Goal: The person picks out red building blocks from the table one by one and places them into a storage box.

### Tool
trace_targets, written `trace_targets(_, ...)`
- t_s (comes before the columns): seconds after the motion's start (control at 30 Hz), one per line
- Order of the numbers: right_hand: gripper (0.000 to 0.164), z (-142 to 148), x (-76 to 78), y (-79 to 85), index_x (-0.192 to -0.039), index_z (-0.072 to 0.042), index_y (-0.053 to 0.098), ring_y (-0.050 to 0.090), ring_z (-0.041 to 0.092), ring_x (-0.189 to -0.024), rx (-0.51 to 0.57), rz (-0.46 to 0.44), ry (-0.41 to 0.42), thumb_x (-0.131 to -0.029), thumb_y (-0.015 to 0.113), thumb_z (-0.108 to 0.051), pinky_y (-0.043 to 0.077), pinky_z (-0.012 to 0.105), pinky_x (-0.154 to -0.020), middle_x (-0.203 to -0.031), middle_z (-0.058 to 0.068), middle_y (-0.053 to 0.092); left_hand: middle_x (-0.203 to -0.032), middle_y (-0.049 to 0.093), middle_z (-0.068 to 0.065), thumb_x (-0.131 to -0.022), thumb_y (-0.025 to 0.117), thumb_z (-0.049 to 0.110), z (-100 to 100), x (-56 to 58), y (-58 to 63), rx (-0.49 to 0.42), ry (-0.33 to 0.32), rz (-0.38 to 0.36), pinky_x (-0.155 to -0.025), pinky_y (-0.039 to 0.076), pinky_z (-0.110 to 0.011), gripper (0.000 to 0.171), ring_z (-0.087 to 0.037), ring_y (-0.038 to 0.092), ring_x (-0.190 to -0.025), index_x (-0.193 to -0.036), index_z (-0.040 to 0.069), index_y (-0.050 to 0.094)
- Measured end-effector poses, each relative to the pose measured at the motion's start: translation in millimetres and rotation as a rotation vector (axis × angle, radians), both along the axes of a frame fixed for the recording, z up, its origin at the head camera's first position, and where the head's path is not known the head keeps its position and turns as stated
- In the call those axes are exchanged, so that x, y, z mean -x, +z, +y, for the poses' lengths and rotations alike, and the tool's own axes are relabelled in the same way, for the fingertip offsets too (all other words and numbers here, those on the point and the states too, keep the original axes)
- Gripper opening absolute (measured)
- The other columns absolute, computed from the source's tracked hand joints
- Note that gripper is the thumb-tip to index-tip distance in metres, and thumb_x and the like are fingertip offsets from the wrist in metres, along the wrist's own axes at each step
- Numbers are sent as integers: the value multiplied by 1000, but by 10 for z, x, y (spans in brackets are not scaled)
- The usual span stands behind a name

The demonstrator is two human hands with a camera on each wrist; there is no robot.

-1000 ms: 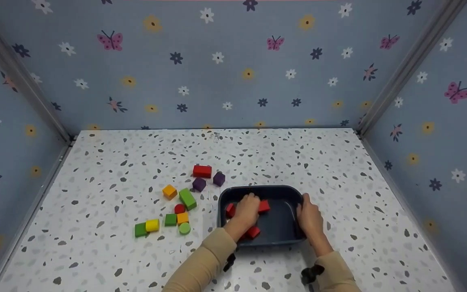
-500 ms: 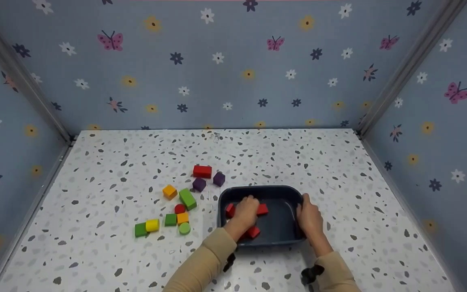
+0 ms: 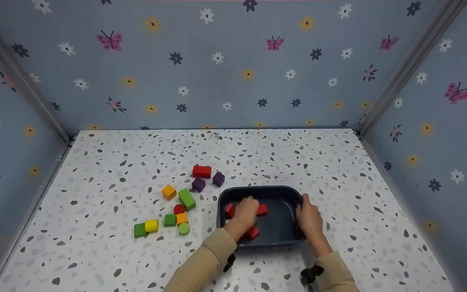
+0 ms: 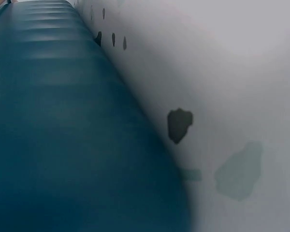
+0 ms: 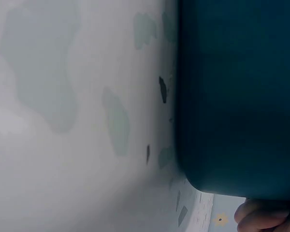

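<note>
Head view: dark blue tray [image 3: 282, 221] at lower centre of frame, red blocks [image 3: 252, 232] inside it. Left hand [image 3: 246, 213] down in tray, its grip hidden, can't tell state; right hand [image 3: 310, 218] grips tray's right edge. Loose coloured blocks [image 3: 187, 199] centre-left on speckled white worktop [image 3: 103, 174]; blue flowered walls [image 3: 201, 73] fill top and sides.

14+ blks [image 3: 187, 199], 1 tray [image 3: 280, 223], 2 hands [image 3: 310, 217]

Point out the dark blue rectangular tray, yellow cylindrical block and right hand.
Dark blue rectangular tray [image 3: 280, 224], head view: bare inner floor.
Yellow cylindrical block [image 3: 151, 226], head view: its curved side.
Right hand [image 3: 311, 216], head view: back of the hand.
</note>
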State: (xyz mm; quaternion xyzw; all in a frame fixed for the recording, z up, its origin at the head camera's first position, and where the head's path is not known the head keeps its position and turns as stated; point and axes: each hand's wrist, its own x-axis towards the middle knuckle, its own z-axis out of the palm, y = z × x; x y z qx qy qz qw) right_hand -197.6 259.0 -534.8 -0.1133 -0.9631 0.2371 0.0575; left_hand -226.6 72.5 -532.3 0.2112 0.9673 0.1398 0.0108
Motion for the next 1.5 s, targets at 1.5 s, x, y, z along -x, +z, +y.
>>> trace_targets(1.5, 18, -6, -12, 10, -104, -3, 44, 56, 28, -57, -8, 8, 10, -86, 49, -8, 40, 40, -45, -74, 18, 58, -92, 55, -10, -79, 64, 11, -253, -177, 580, -369, -1, 174, -69, 48, -32, 24, -22, 57, -85, -100, -1, 59)
